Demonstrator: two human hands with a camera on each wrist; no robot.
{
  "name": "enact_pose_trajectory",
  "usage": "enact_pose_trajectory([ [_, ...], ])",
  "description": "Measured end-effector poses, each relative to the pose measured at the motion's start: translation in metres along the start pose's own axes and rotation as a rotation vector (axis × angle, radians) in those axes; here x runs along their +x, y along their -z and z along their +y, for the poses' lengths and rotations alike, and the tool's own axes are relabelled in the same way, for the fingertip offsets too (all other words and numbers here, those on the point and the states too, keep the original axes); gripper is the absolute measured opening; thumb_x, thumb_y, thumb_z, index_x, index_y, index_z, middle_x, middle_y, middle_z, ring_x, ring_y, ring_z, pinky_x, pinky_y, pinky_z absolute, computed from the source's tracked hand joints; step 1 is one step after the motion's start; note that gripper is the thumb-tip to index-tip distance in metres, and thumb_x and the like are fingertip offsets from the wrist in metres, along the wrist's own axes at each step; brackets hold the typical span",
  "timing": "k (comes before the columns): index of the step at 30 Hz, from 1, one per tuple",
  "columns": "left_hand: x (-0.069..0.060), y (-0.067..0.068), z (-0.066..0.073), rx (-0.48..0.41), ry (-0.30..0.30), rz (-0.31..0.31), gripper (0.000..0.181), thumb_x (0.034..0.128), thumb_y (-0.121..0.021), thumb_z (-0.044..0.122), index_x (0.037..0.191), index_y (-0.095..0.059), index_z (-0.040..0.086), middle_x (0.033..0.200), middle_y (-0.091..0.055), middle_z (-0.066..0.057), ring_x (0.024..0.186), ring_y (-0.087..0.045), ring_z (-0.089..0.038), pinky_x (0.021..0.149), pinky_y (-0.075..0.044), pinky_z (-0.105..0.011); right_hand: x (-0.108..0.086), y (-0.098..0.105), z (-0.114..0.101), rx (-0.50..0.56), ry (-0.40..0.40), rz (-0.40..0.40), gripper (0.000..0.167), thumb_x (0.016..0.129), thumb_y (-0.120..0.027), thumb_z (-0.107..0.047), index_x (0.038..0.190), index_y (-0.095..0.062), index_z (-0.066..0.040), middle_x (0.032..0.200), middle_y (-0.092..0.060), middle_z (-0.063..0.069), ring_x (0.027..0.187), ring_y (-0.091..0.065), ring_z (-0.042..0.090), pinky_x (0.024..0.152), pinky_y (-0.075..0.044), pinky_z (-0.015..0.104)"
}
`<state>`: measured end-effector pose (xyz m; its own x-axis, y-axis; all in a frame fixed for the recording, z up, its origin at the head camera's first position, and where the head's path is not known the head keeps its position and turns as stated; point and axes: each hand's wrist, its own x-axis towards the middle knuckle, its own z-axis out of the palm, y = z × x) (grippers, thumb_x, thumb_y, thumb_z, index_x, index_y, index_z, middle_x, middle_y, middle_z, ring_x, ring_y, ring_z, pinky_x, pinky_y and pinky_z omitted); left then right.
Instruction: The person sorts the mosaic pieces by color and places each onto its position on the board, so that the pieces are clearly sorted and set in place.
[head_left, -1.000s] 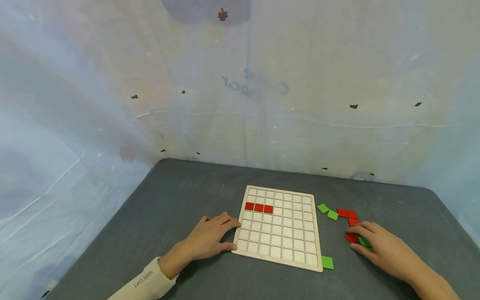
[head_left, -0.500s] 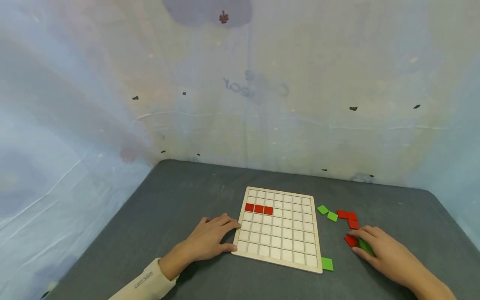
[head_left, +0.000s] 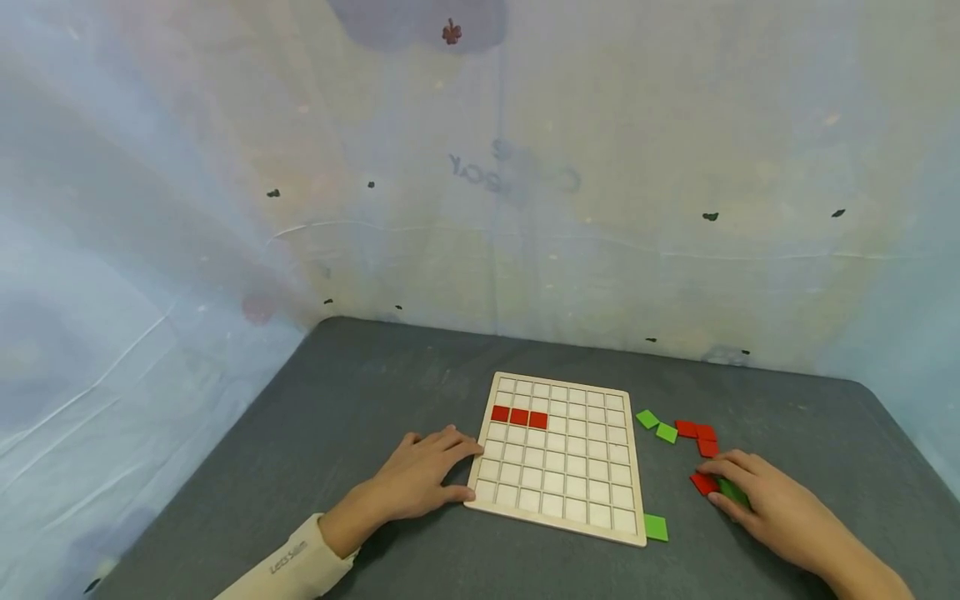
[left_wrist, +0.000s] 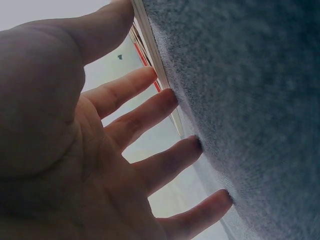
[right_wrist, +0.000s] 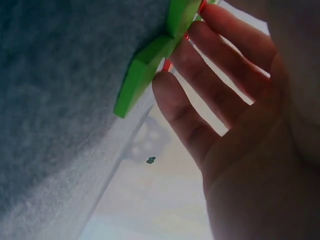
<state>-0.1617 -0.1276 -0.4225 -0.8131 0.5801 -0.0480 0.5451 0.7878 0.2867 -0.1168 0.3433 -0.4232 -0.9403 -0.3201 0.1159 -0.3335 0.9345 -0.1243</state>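
My left hand [head_left: 422,473] rests at the left edge of a pale wooden grid board [head_left: 558,521], its fingertips and thumb touching the frame. Three red tiles [head_left: 519,417] sit side by side in one row of the board. To the right, my right hand [head_left: 772,508] is low over the table with relaxed fingers. A loose red tile [head_left: 702,483] lies between its index fingertip and thumb tip. Under the palm is green, partly hidden; the right wrist view shows two green tiles [right_wrist: 137,80] beside the fingertips. Whether the fingers press any tile is unclear.
Two green tiles [head_left: 666,433] and a cluster of three red tiles [head_left: 707,433] lie right of the board. Another green tile [head_left: 656,527] touches the board's near right corner. The dark grey table [head_left: 405,375] ends at a pale fabric backdrop [head_left: 585,275].
My right hand has drawn slightly back, and its thumb has shifted a little away from the loose red tile. The left hand, board and other tiles stay put.
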Motion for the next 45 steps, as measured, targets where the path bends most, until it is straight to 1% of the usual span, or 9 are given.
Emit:
enact_pose_trajectory([
  [5,0.0004,-0.0015,-0.001,0.002,-0.004,-0.005,0.06,0.0901,-0.066,0.054,0.144,-0.051,0.032,0.146,-0.051,0.007,0.145,-0.039,-0.028,0.104,-0.035,-0.063,0.0013,0.0004,-0.0006,0.002,0.02,0.006,0.034,0.084,-0.079,-0.031,0.116,-0.068,-0.028,0.116,-0.066,-0.003,0.103,-0.066,0.023,0.083,-0.054,0.046],
  [12,0.0005,-0.002,-0.0014,0.005,-0.008,0.006,0.06,0.0898,-0.066,0.054,0.143,-0.051,0.032,0.145,-0.052,0.006,0.145,-0.04,-0.028,0.103,-0.035,-0.063,0.0043,-0.0002,-0.0019,-0.052,0.048,0.023,0.033,0.083,-0.08,-0.028,0.114,-0.069,-0.028,0.108,-0.064,-0.009,0.092,-0.062,0.012,0.076,-0.054,0.036],
  [18,0.0002,-0.0019,-0.0012,0.007,-0.005,0.011,0.06,0.0894,-0.067,0.054,0.143,-0.052,0.031,0.145,-0.052,0.006,0.145,-0.04,-0.028,0.103,-0.035,-0.063,0.0055,0.0006,-0.0029,-0.051,0.036,0.007,0.033,0.084,-0.079,-0.029,0.116,-0.07,-0.025,0.108,-0.064,-0.007,0.092,-0.061,0.012,0.076,-0.054,0.036],
  [25,0.0005,-0.0015,-0.0011,-0.002,-0.002,0.005,0.06,0.0897,-0.067,0.053,0.143,-0.051,0.031,0.146,-0.051,0.006,0.145,-0.04,-0.028,0.104,-0.034,-0.064,0.0059,0.0006,-0.0016,-0.061,0.041,0.012,0.034,0.084,-0.079,-0.029,0.116,-0.07,-0.026,0.105,-0.062,-0.01,0.088,-0.058,0.007,0.072,-0.051,0.031],
  [31,0.0019,-0.0034,-0.0026,0.003,-0.001,0.007,0.06,0.0898,-0.066,0.054,0.144,-0.05,0.032,0.146,-0.051,0.006,0.145,-0.039,-0.028,0.104,-0.034,-0.064,0.0043,0.0011,-0.0009,-0.052,0.061,0.038,0.032,0.084,-0.079,-0.028,0.114,-0.07,-0.027,0.104,-0.062,-0.012,0.087,-0.058,0.005,0.071,-0.051,0.029],
  [34,0.003,-0.0035,-0.0027,0.005,-0.004,0.01,0.06,0.0901,-0.065,0.054,0.144,-0.05,0.033,0.146,-0.05,0.007,0.145,-0.039,-0.027,0.104,-0.035,-0.063,0.0041,0.0024,0.0002,-0.05,0.07,0.05,0.032,0.083,-0.08,-0.027,0.113,-0.07,-0.028,0.104,-0.062,-0.012,0.089,-0.06,0.007,0.072,-0.052,0.03],
  [37,0.0029,-0.003,-0.0015,0.001,-0.003,0.007,0.06,0.0903,-0.065,0.054,0.144,-0.05,0.033,0.147,-0.05,0.007,0.146,-0.039,-0.027,0.104,-0.034,-0.064,0.0048,0.0032,0.0007,-0.053,0.067,0.048,0.032,0.083,-0.08,-0.026,0.112,-0.069,-0.029,0.105,-0.062,-0.012,0.09,-0.06,0.008,0.073,-0.053,0.03],
  [41,0.0012,-0.0023,0.0002,-0.003,0.008,-0.007,0.06,0.0898,-0.066,0.055,0.144,-0.05,0.033,0.147,-0.05,0.006,0.146,-0.038,-0.028,0.105,-0.034,-0.064,0.0047,0.0016,0.0003,-0.043,0.052,0.019,0.03,0.084,-0.079,-0.027,0.112,-0.068,-0.03,0.105,-0.061,-0.013,0.089,-0.057,0.005,0.074,-0.052,0.03],
  [45,0.0008,-0.0011,0.0003,0.007,0.012,-0.003,0.06,0.0898,-0.066,0.054,0.143,-0.051,0.032,0.147,-0.051,0.006,0.146,-0.039,-0.028,0.105,-0.034,-0.063,0.0052,0.0003,0.0008,-0.041,0.046,0.016,0.028,0.085,-0.079,-0.028,0.111,-0.068,-0.03,0.104,-0.06,-0.014,0.088,-0.056,0.004,0.074,-0.052,0.03],
])
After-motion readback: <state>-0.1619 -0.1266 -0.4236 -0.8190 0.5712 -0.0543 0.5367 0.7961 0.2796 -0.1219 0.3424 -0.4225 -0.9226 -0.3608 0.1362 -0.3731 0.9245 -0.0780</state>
